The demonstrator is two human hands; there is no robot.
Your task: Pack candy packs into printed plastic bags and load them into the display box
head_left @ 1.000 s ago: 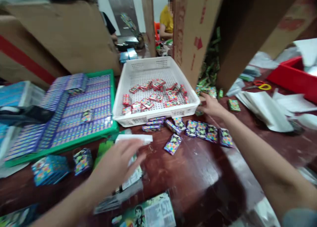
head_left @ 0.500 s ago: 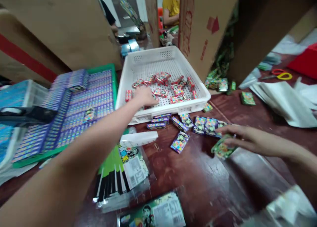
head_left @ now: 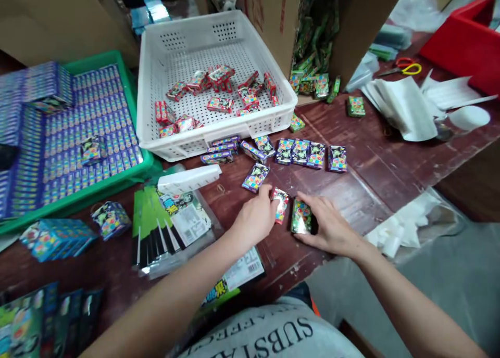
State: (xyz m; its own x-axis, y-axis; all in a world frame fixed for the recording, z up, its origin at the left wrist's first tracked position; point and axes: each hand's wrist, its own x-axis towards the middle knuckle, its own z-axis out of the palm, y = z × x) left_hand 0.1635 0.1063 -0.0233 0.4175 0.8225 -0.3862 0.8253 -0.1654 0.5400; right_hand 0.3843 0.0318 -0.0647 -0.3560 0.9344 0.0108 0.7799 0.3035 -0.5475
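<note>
My left hand (head_left: 255,215) grips a small red candy box (head_left: 280,204) at the table's front. Close to its right, my right hand (head_left: 326,224) has thumb and fingers around a green candy box (head_left: 301,216). A narrow gap separates the two boxes. Just beyond them lie a tilted purple box (head_left: 255,177) and a row of purple boxes (head_left: 300,152), with one more purple box (head_left: 337,158) apart at the row's right. Several red boxes (head_left: 219,104) lie loose in the white perforated basket (head_left: 250,121).
At left stands a green tray (head_left: 146,163) packed with purple boxes. Fanned printed bags (head_left: 172,225) lie by my left forearm, near blue boxes (head_left: 58,238). A cardboard carton (head_left: 351,30) of green boxes, scissors (head_left: 408,68), white paper (head_left: 410,111) and a red bin (head_left: 461,46) occupy the right.
My left hand has come out of the white basket with a red box. My right hand has brought the green box nearer to me, beside it. The view has tilted down.
</note>
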